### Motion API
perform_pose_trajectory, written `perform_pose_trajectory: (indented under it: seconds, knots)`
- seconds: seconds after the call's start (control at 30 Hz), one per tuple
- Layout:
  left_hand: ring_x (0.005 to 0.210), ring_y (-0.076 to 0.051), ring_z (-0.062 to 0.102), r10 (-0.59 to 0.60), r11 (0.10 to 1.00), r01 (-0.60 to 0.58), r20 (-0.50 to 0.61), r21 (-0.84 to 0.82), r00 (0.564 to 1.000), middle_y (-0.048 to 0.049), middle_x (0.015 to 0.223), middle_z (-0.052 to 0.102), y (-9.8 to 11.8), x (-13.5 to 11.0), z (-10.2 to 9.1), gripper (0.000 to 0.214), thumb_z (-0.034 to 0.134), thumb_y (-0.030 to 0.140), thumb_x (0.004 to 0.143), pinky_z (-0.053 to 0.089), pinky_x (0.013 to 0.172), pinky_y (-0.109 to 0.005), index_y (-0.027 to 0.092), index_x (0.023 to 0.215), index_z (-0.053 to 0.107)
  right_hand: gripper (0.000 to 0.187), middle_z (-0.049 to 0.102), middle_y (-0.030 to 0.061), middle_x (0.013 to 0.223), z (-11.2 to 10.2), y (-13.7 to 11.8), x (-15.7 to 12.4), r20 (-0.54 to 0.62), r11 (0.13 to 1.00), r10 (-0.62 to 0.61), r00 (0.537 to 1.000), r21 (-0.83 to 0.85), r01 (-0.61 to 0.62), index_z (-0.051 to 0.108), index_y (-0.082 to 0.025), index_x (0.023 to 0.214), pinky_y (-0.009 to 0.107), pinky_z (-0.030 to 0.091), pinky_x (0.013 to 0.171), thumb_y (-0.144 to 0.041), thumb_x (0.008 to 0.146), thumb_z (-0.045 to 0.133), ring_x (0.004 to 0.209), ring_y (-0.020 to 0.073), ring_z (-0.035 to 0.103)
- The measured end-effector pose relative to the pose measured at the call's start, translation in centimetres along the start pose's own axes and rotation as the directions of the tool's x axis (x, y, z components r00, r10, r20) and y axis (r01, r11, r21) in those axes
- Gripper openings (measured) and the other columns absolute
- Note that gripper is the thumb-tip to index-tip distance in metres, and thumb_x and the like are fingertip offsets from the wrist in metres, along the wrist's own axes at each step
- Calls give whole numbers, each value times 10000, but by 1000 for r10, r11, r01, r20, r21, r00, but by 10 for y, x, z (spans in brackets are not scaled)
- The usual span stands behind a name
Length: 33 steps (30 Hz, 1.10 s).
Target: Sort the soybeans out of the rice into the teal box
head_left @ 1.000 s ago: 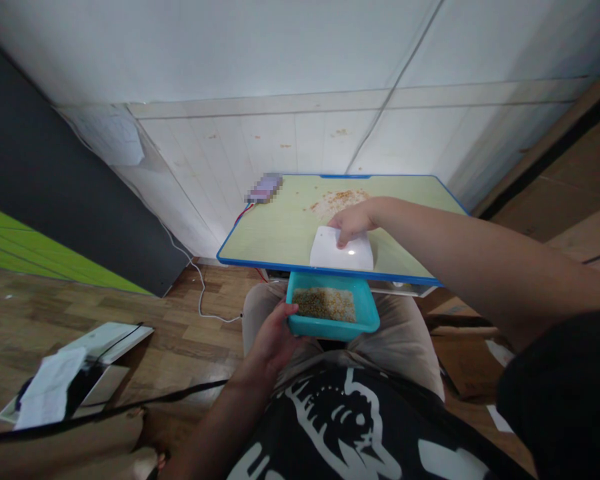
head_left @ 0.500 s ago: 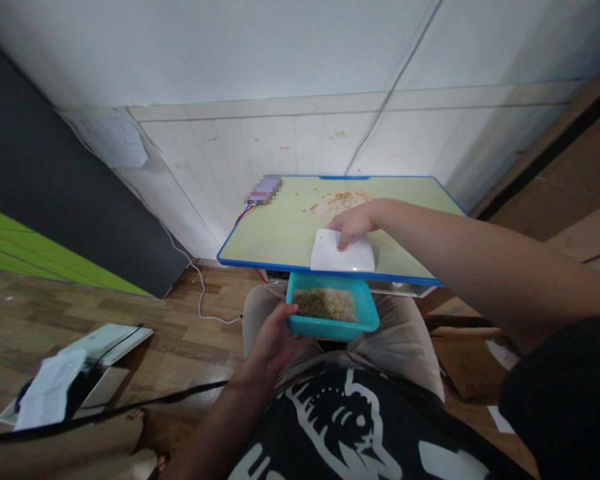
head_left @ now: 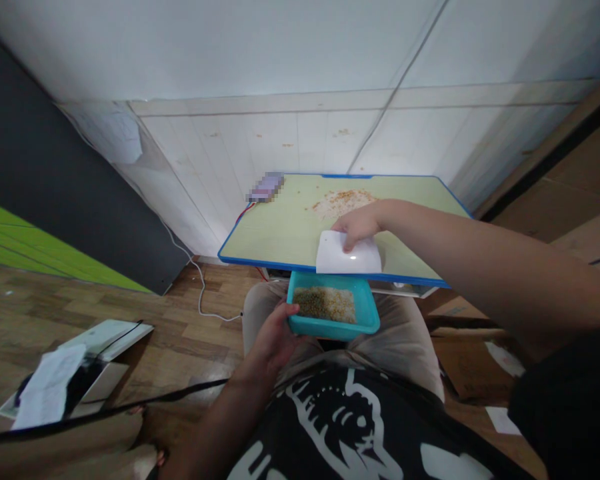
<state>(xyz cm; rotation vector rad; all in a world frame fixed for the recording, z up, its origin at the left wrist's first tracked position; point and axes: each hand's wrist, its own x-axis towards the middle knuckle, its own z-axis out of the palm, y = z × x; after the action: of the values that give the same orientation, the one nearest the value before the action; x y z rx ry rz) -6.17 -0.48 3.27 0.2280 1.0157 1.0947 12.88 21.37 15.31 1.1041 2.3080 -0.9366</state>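
My right hand (head_left: pixel 356 227) grips a white flat scraper card (head_left: pixel 349 257) and holds it on the near edge of the small green table (head_left: pixel 280 230), which has a blue rim. Just below that edge, over my lap, my left hand (head_left: pixel 275 333) holds a teal tray (head_left: pixel 367 313) by its left side. The tray holds a layer of yellowish grain (head_left: pixel 326 303). More loose grain (head_left: pixel 343 199) lies scattered on the far middle of the tabletop.
A blurred small device (head_left: pixel 265 187) with a red cable sits at the table's back left corner. A white cable (head_left: pixel 195 280) runs down across the wooden floor. Papers and a flat device (head_left: pixel 75 377) lie on the floor at left. White wall panels stand behind.
The right hand has drawn the white card a little nearer, to the table's front edge above the tray. The left hand and tray have stayed in place.
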Motion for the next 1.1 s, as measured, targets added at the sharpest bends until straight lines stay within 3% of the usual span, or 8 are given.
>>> perform_pose_trajectory:
  seconds: [0.17,0.33,0.5,0.7,0.93,1.03,1.1]
  knots:
    - [931,-250,747,15,1000,-15,9,-15,1000,-69,1042,810,-1,0,1,388,699,203,706,594,720,-322,189,1093,725,467,800,79,1067,-5,12,-9,-110,998,60,992,31,-57,737,-184,1155,361,582,792,-306,708,798,1040,308,733]
    - [832,-222,733,13,1000,-14,-40,-16,999,-60,1000,811,-2,2,1,399,680,191,728,577,671,-304,188,1125,717,416,798,91,1111,-7,-7,-10,-201,992,41,979,-111,-64,733,-178,1124,353,566,792,-274,722,785,1078,313,727]
    - [855,-247,745,6,1000,-7,-24,-28,1000,-74,1005,813,-2,1,2,457,698,192,705,581,680,-322,183,1161,715,379,795,74,1126,-7,-26,-5,-172,985,18,985,-166,-47,730,-181,1090,345,539,815,-220,716,767,1056,289,730]
    - [944,-272,756,10,1000,-11,-31,-21,999,-86,1063,813,1,-3,2,461,706,192,679,598,729,-337,172,1140,712,363,800,53,1064,-3,-20,-1,-109,994,-12,994,-111,-1,729,-166,1048,337,540,810,-179,686,740,1028,277,733]
    - [951,-280,749,25,999,-24,9,-33,1000,-115,1135,803,-8,0,-10,552,730,228,721,590,759,-363,168,1266,673,315,813,70,1037,4,17,-3,-178,999,25,984,40,-18,743,-177,996,327,568,752,-176,682,728,981,277,754]
    - [1006,-289,748,46,998,-44,26,-52,999,-123,1165,800,-10,-1,-13,548,740,230,721,582,814,-367,168,1262,682,334,820,81,1012,15,48,-7,-218,959,97,971,283,-32,736,-182,963,336,593,739,-194,630,750,940,280,767]
    - [1062,-309,744,66,995,-64,25,-71,998,-118,1179,801,-11,-3,-14,585,758,238,707,579,839,-378,180,1284,679,375,822,82,977,27,69,-12,-228,843,108,968,536,32,721,-186,985,356,612,732,-230,614,751,868,269,775]
